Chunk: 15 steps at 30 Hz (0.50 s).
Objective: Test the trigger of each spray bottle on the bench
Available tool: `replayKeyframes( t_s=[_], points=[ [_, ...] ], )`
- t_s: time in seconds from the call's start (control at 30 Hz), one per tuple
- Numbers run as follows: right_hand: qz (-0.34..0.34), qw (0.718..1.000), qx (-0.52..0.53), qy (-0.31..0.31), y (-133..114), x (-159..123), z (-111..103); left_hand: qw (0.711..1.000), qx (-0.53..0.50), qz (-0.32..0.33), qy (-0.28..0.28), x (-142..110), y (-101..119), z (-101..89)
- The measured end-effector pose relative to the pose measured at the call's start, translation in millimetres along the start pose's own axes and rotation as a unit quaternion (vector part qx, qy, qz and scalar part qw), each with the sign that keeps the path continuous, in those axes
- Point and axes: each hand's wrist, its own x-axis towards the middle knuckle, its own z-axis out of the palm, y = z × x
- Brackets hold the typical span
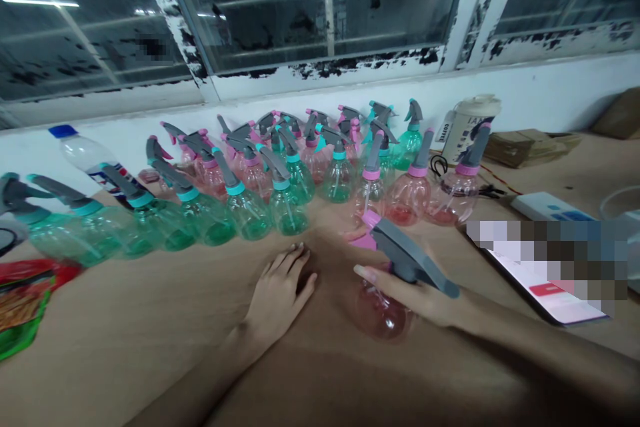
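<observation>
Got my right hand (425,297) wrapped round the upper part of a pink spray bottle (385,317), near side of the counter (150,320), a bit right of middle, can't tell if its base is touching down. My left hand (279,285) is holding nothing, just lying palm down to the left of it. There's a row of green bottles (290,215) further back on the left, and a lit-up screen (575,310) on the right

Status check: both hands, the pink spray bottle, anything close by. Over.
Right hand gripping pink spray bottle. Left hand palm down, nothing visibly held. Standing green spray bottles and more pink ones just beyond.
</observation>
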Motion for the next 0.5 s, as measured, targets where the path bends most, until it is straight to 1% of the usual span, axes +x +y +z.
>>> replayKeyframes(
  t_s=[0.07,0.23,0.33,0.43,0.5],
  points=[
    [0.004,1.000,-0.004,0.002,-0.7,-0.5,1.0,1.000,0.000,0.000,-0.002,0.3,0.2,-0.7],
    [-0.002,0.999,-0.025,0.031,-2.7,-1.3,1.5,1.000,0.006,-0.003,-0.007,0.1,0.3,-0.3],
    [0.000,1.000,-0.015,0.026,-2.8,-1.7,0.9,1.000,0.009,-0.005,-0.005,-0.4,0.5,0.4],
    [0.013,1.000,-0.001,0.006,-2.6,-1.7,0.5,1.000,0.008,-0.008,-0.005,-0.4,0.8,0.4],
    [0.017,1.000,-0.007,0.002,-2.6,-1.4,0.6,1.000,0.006,-0.007,-0.007,-0.1,1.1,0.0]
  ],
)
